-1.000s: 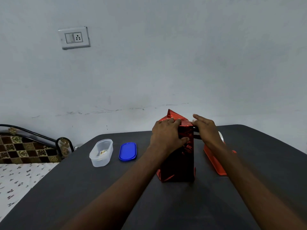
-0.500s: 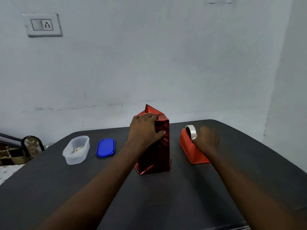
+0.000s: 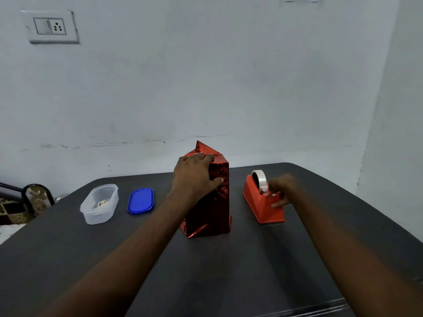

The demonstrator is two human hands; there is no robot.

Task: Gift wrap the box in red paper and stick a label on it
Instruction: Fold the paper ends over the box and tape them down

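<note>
The box wrapped in shiny red paper (image 3: 215, 202) stands upright in the middle of the dark table (image 3: 206, 271), with a paper flap sticking up at its top. My left hand (image 3: 194, 175) lies over the box's top near edge, fingers flat on the folded paper, thumb on the front face. To the right stands an orange tape dispenser (image 3: 261, 200) with a white tape roll (image 3: 259, 178). My right hand (image 3: 282, 189) is at the dispenser's cutter end, blurred, its fingers pinching the tape end there.
A clear plastic tub (image 3: 99, 203) with small labels inside sits at the left, its blue lid (image 3: 140, 200) beside it. A patterned chair (image 3: 23, 202) stands past the table's left edge. The wall is close behind.
My right hand left the box top and went right to the tape dispenser, then slid to its cutter end. My left hand stayed on the box. The camera turned right.
</note>
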